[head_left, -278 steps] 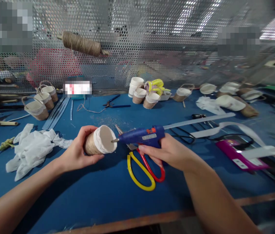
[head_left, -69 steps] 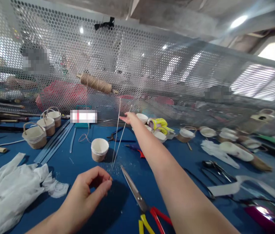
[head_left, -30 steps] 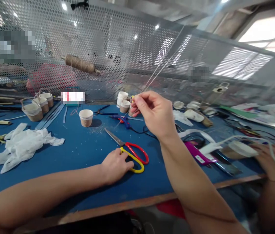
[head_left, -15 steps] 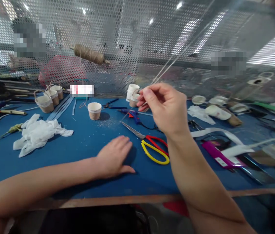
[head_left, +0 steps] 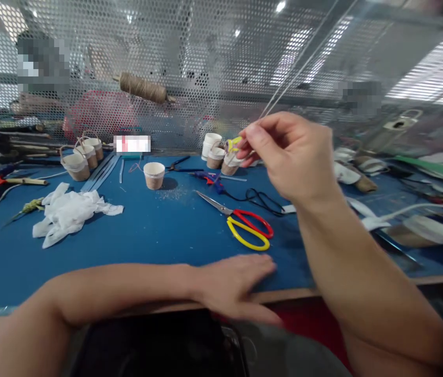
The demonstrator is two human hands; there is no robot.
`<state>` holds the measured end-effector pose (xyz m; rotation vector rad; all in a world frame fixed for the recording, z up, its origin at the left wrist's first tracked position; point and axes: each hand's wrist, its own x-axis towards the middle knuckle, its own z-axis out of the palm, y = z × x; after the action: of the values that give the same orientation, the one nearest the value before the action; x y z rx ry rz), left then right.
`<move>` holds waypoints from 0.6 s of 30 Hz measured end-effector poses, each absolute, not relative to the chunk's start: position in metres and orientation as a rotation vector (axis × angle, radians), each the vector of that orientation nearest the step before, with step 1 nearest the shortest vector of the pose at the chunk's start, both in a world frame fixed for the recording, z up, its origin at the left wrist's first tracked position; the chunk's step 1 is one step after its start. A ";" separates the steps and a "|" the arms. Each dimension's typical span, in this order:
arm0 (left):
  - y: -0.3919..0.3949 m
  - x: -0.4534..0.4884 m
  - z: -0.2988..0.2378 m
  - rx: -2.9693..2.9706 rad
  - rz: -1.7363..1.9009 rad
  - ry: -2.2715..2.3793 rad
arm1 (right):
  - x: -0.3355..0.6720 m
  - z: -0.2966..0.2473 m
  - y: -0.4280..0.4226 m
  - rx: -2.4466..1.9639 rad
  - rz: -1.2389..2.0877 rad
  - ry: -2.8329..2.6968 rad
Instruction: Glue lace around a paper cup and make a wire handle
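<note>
Pale strands: two thin light-coloured lines [head_left: 282, 91], held in mid-air above the right half of the table, slanting up and to the right out of view.
Right hand: raised [head_left: 299, 154], thumb and fingertips pinched together on the strands.
Left hand: low at the near edge of the table [head_left: 237, 285], slightly blurred, fingers extended and thumb spread away from them, grasping nothing; the two hands are well apart.
Scissors: lying flat just beyond the left hand [head_left: 228, 211], one handle loop yellow, the other red, blades pointing away and to the left.
Glue gun: blue with a red trigger [head_left: 211, 181], lying beyond the scissors, its black cord running right.
Single cup: upright, brown with a white rim [head_left: 154, 177], left of the glue gun, crumbs scattered near it.
Cup rows: similar cups with handles at the back left [head_left: 75, 167]; more grouped at the back centre [head_left: 230, 164].
White cloth: crumpled heap [head_left: 72, 212] on the left.
Table: blue surface [head_left: 158, 230] beneath it all.
Twine spool: brown, tilted [head_left: 143, 88], against a perforated metal screen [head_left: 190, 47] behind the table.
</note>
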<state>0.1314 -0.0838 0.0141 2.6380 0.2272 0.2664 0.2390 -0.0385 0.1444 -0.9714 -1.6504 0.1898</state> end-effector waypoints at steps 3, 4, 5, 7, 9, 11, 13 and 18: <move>-0.094 0.143 0.022 2.675 0.414 0.203 | 0.253 0.156 -0.053 -1.004 0.128 -1.653; -0.088 0.131 0.020 2.696 0.430 0.296 | 0.260 0.159 -0.058 -1.013 0.111 -1.641; -0.078 0.113 0.017 2.712 0.426 0.432 | 0.267 0.160 -0.062 -1.027 0.095 -1.629; -0.055 0.071 0.008 2.737 0.382 0.802 | 0.279 0.158 -0.068 -1.047 0.065 -1.610; -0.040 0.040 -0.002 2.716 0.275 1.224 | 0.286 0.154 -0.069 -1.055 0.066 -1.598; -0.047 0.040 -0.006 2.676 0.200 1.395 | 0.282 0.150 -0.065 -1.053 0.126 -1.605; -0.075 0.073 -0.002 2.776 0.194 0.974 | 0.268 0.147 -0.059 -1.036 0.159 -1.589; -0.139 0.171 0.017 2.748 0.129 -0.294 | 0.237 0.145 -0.059 -1.031 0.188 -1.673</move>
<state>0.1714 -0.1394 0.0170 2.7475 -0.2939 0.1293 0.2373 -0.0593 0.1448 -1.0305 -1.6734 0.1880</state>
